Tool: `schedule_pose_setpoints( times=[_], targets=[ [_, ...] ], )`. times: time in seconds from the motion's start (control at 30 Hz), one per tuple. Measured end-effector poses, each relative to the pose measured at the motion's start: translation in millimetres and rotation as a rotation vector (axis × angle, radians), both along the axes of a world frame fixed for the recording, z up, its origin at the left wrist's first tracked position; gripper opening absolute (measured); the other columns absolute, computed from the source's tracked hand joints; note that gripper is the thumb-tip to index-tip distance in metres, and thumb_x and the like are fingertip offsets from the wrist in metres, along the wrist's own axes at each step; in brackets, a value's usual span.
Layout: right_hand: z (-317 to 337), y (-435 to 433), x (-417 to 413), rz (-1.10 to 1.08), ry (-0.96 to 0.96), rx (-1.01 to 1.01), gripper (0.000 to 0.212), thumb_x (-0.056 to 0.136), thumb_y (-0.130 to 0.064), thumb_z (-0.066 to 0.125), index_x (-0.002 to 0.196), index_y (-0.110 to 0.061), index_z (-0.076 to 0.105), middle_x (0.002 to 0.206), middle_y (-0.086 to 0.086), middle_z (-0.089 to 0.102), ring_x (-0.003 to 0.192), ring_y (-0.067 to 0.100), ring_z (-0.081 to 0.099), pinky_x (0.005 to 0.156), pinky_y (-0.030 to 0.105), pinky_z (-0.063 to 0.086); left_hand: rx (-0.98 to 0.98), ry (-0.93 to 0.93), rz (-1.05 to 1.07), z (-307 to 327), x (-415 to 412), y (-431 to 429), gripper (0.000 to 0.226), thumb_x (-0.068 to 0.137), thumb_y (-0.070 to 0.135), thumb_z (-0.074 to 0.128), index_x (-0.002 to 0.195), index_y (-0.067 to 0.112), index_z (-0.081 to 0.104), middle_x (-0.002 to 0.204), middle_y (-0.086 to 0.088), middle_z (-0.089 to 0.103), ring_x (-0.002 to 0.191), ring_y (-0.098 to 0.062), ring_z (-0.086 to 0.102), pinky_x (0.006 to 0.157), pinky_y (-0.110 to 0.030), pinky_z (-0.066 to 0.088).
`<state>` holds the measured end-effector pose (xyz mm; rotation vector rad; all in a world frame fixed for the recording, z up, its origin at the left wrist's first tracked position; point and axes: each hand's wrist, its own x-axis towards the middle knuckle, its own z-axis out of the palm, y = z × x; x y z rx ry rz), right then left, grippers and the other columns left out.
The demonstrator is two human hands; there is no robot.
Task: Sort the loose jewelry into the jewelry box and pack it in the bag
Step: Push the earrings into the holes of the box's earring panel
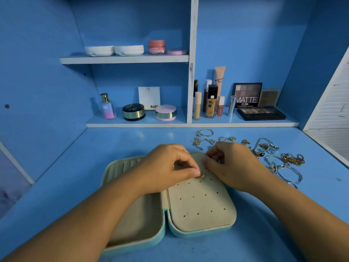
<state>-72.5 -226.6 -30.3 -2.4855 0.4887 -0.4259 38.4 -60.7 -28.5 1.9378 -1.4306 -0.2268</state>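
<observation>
The jewelry box (188,234) lies open flat on the desk (283,214), its hinge running away from the person. Its left half holds the ridged ring slots (120,165) at the far end and an empty tray nearer.

The left hand (166,167) reaches across that half. Its thumb and forefinger pinch a small gold piece (202,175), which looks like an earring, right at the far part of the holed pad (200,203) that fills the right half. The piece touches or hangs just above the pad; I cannot tell which.

Just beside it, the right hand (232,163) has its fingers curled, with the tips at the pad's far edge. Whether they pinch anything is not clear.

The coming move probably turns on lining the piece up with one of the holes directly under the left hand's fingertips. The left hand carries it, so the right hand is best placed to steady the pad.

The loose jewelry (273,154) lies to the right of and beyond the box, closest to the right hand. No bag is in view.
</observation>
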Motion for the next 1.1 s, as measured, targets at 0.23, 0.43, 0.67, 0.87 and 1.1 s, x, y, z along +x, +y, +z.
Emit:
schedule_pose_setpoints(
  times=[0.23,0.43,0.67,0.87,1.1],
  targets=[
    [5.4,-1.2,-1.8,-0.009,0.040,0.287,0.017,0.082,-0.030,0.071,0.096,-0.022,0.066,0.073,-0.008,0.064,0.061,0.002,0.057,0.058,0.011,0.046,-0.075,0.125,0.113,-1.6,5.3,5.6,0.009,0.088,0.040,0.055,0.085,0.032,0.054,0.087,0.014,0.073,0.080,-0.026,0.069,0.073,-0.050,0.054],
    [13.7,-1.0,-6.8,0.027,0.080,0.663,0.027,0.081,-0.018,0.072,0.107,-0.018,0.065,0.073,-0.004,0.070,0.058,0.005,0.059,0.056,0.016,0.047,-0.151,0.158,0.175,-0.6,5.3,7.6,0.015,0.089,0.017,0.066,0.082,0.028,0.059,0.076,0.012,0.068,0.073,-0.011,0.066,0.074,-0.044,0.056],
    [20.7,6.3,-10.2,0.070,0.012,0.817,0.016,0.086,-0.003,0.064,0.099,-0.011,0.067,0.069,0.001,0.061,0.049,0.005,0.051,0.047,0.014,0.038,-0.194,0.206,0.229,4.6,6.7,10.0,0.009,0.081,0.020,0.077,0.085,0.026,0.072,0.077,-0.002,0.071,0.074,-0.023,0.066,0.076,-0.040,0.055],
    [13.5,9.4,-9.0,-0.046,0.034,0.339,0.016,0.080,-0.025,0.071,0.092,-0.026,0.061,0.089,-0.005,0.063,0.074,0.009,0.058,0.069,0.019,0.048,-0.236,0.274,0.375,4.6,11.8,10.9,0.022,0.071,0.010,0.084,0.079,0.024,0.070,0.075,0.000,0.072,0.068,-0.015,0.068,0.071,-0.023,0.057],
    [21.8,15.0,-18.2,-0.105,0.230,0.162,0.021,0.078,-0.041,0.069,0.081,-0.021,0.063,0.078,0.000,0.066,0.069,0.017,0.060,0.061,0.029,0.050,-0.206,0.124,0.427,4.2,14.6,13.8,0.022,0.081,0.004,0.074,0.080,0.026,0.071,0.078,0.007,0.074,0.073,-0.005,0.070,0.076,-0.023,0.058]
  ],
)
